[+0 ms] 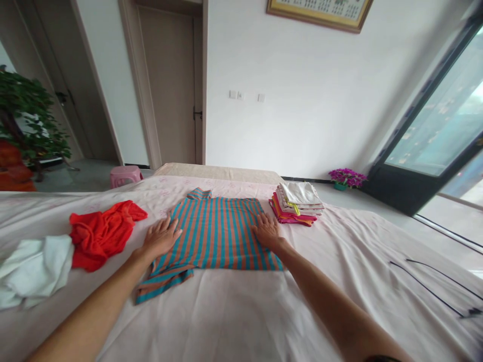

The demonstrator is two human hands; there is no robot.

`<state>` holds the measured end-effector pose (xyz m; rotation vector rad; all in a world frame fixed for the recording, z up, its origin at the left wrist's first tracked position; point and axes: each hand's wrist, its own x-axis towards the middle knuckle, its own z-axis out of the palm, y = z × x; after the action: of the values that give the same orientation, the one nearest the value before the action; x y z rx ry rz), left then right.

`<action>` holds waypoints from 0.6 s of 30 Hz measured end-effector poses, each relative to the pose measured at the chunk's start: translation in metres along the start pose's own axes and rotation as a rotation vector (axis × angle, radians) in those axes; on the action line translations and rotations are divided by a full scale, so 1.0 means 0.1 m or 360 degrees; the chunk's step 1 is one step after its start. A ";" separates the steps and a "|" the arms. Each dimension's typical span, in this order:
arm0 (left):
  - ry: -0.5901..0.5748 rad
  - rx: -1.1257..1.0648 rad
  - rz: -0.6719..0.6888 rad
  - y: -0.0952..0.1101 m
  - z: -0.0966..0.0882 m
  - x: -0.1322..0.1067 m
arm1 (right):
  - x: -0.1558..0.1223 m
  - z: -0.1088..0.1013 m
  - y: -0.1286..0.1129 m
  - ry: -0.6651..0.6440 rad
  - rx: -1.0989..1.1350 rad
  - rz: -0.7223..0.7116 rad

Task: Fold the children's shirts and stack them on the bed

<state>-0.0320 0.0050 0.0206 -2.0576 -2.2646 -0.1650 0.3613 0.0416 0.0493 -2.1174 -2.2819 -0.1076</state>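
Note:
A striped T-shirt (222,231) in teal and brown lies spread sideways on the pale bedsheet (234,311), its collar end to the left. One sleeve points toward me at the lower left; the other sticks out at the far side. My left hand (163,236) rests flat on the shirt near its collar end, fingers stretched out. Over by the hem end, my right hand (267,231) lies flat on the fabric with its fingers extended. Neither hand grips the cloth.
Left of the shirt lie a crumpled red garment (103,231) and a crumpled white garment (35,269). A stack of folded clothes (298,201) sits beyond my right hand. Thin black cords (426,286) lie at the right. A pink stool (126,176) stands past the bed.

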 end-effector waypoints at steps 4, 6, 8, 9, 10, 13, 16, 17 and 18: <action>0.0118 0.0014 0.0160 0.17 -0.13 -0.21 | -0.33 -0.08 -0.53 0.0098 0.0198 -0.0291; 0.0107 -0.0060 0.0415 0.22 -0.13 -0.31 | -0.53 -0.08 -0.75 0.0062 0.0303 -0.0480; 0.0051 -0.0124 0.0529 0.19 -0.09 -0.40 | -0.69 -0.07 -0.85 0.0030 0.0331 -0.0656; 0.0035 -0.0141 0.0539 0.15 -0.07 -0.44 | -0.75 -0.05 -0.85 0.0027 0.0322 -0.0707; 0.0029 -0.0152 0.0531 0.10 -0.05 -0.48 | -0.79 -0.04 -0.81 0.0033 0.0306 -0.0719; 0.0034 -0.0166 0.0468 -0.11 -0.02 -0.56 | -0.83 -0.01 -0.54 0.0047 0.0232 -0.0602; 0.0068 -0.0147 0.0387 -0.29 -0.01 -0.65 | -0.83 0.01 -0.20 0.0074 0.0147 -0.0465; 0.0093 -0.0132 0.0360 -0.33 -0.01 -0.68 | -0.84 0.01 -0.10 0.0091 0.0126 -0.0415; 0.0120 -0.0114 0.0331 -0.37 -0.01 -0.71 | -0.84 0.01 -0.02 0.0103 0.0112 -0.0350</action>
<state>-0.0622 -0.0682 0.0113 -2.2639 -2.0145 -0.3084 0.3660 -0.0421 0.0427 -1.7977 -2.4340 -0.0968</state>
